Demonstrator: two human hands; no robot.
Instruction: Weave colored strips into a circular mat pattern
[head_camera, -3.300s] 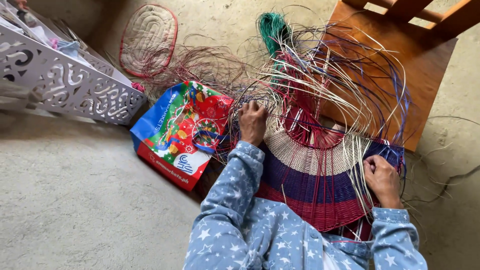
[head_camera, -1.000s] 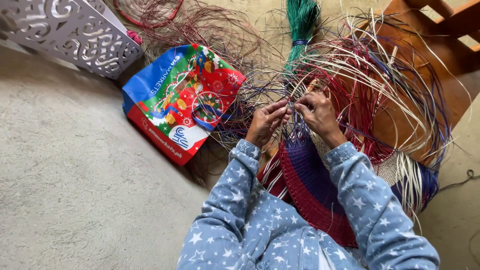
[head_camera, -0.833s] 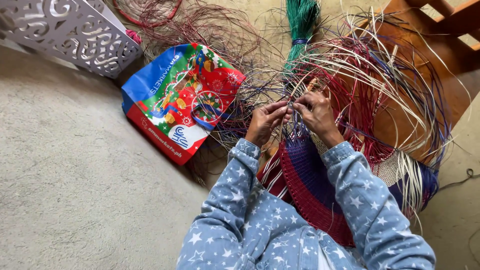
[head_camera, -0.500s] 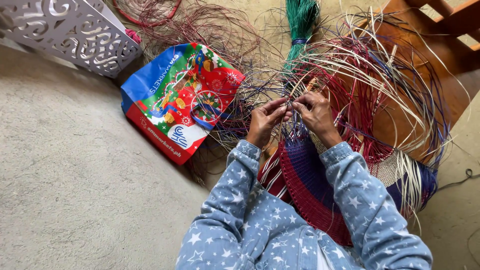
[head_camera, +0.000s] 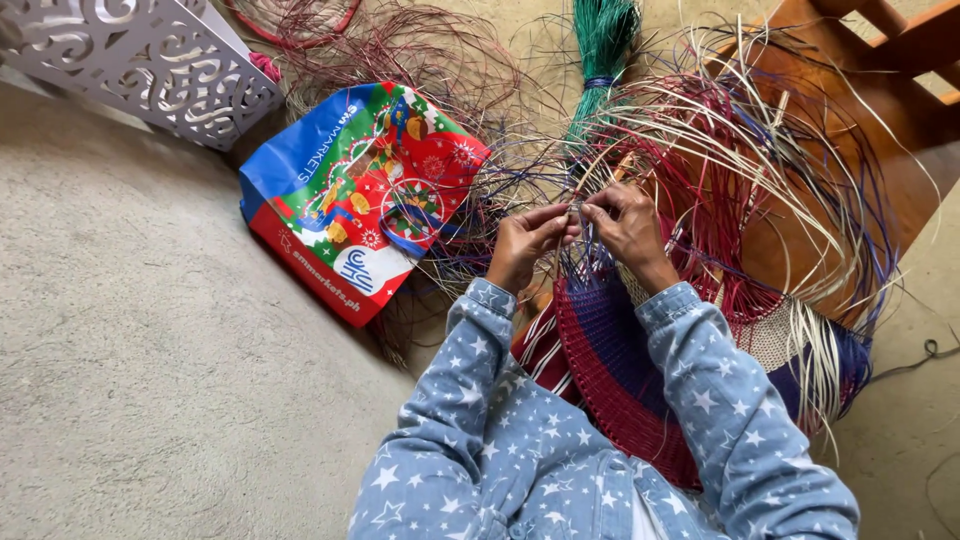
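Seated on the floor, a weaver's left hand (head_camera: 524, 243) and right hand (head_camera: 627, 222) pinch one strand (head_camera: 574, 208) between closed fingertips above the half-woven red-and-blue basket (head_camera: 640, 380); threading it through neighbouring stakes looks next.

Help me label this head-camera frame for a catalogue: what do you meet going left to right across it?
White cut-out panel → colourful printed bag → left hand → right hand → wooden chair.
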